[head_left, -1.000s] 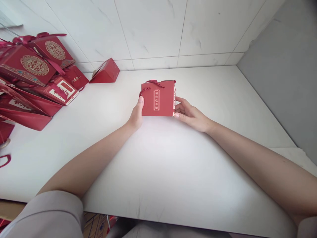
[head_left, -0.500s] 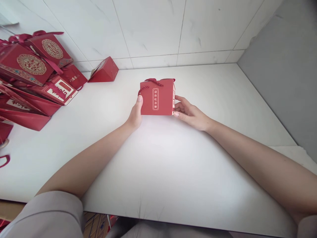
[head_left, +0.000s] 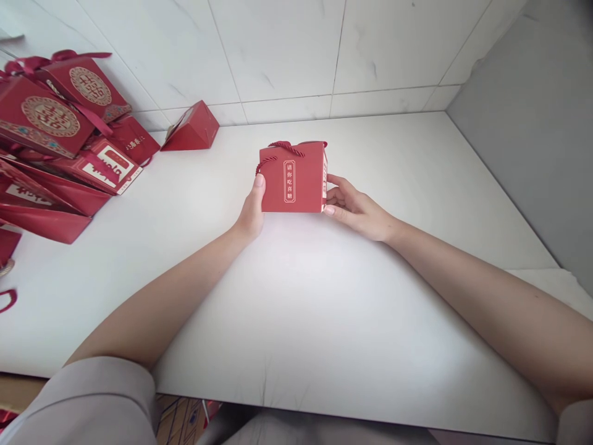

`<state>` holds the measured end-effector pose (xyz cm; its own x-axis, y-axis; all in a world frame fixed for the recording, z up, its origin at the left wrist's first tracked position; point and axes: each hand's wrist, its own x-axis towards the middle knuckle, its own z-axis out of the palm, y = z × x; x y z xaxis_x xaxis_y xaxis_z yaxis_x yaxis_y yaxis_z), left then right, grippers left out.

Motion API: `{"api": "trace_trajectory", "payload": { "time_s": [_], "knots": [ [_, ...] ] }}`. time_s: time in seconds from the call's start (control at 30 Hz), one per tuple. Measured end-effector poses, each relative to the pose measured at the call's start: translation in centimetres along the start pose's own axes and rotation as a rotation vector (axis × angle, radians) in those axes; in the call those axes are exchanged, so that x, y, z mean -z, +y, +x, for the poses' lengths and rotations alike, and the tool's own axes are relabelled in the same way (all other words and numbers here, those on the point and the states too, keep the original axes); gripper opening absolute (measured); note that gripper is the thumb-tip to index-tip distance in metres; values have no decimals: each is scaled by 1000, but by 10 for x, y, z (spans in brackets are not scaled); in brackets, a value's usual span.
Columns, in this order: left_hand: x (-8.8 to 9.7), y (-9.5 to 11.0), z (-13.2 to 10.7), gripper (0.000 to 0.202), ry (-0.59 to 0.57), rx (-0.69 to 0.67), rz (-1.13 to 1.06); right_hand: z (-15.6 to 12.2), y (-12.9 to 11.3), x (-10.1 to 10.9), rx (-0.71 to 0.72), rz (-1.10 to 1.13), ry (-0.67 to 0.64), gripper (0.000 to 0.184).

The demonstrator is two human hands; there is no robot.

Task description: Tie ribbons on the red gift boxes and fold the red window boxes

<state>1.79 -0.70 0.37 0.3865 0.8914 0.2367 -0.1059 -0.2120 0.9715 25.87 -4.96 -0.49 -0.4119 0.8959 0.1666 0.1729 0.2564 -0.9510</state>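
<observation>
A red paper gift box (head_left: pixel 308 185) with a twisted red cord on top stands upright in the middle of the white table. Its front carries a framed column of Chinese characters, and a strip of pale print shows on its right side. My left hand (head_left: pixel 252 207) grips the left edge, thumb on the front and fingers hidden behind. At the right side, my right hand (head_left: pixel 356 210) holds the box with its thumb near the lower corner and its bent fingers against the side, their tips partly hidden.
Several red gift boxes (head_left: pixel 50 117) with ribbons are piled at the left. A wedge-shaped red box (head_left: pixel 194 128) lies by the tiled wall (head_left: pixel 282 49). The white table (head_left: pixel 301 309) meets a grey panel (head_left: pixel 532 117) on the right.
The whole view has shifted slightly, with things appearing a little higher and further left. Both hands keep the same hold on the gift box.
</observation>
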Motion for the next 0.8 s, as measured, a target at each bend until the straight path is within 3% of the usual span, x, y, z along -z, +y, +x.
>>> {"api": "trace_trajectory", "payload": {
  "time_s": [0.8],
  "knots": [
    [1,-4,2,67,32,-55,35,0,0,0,-3,7,3,82]
  ]
}}
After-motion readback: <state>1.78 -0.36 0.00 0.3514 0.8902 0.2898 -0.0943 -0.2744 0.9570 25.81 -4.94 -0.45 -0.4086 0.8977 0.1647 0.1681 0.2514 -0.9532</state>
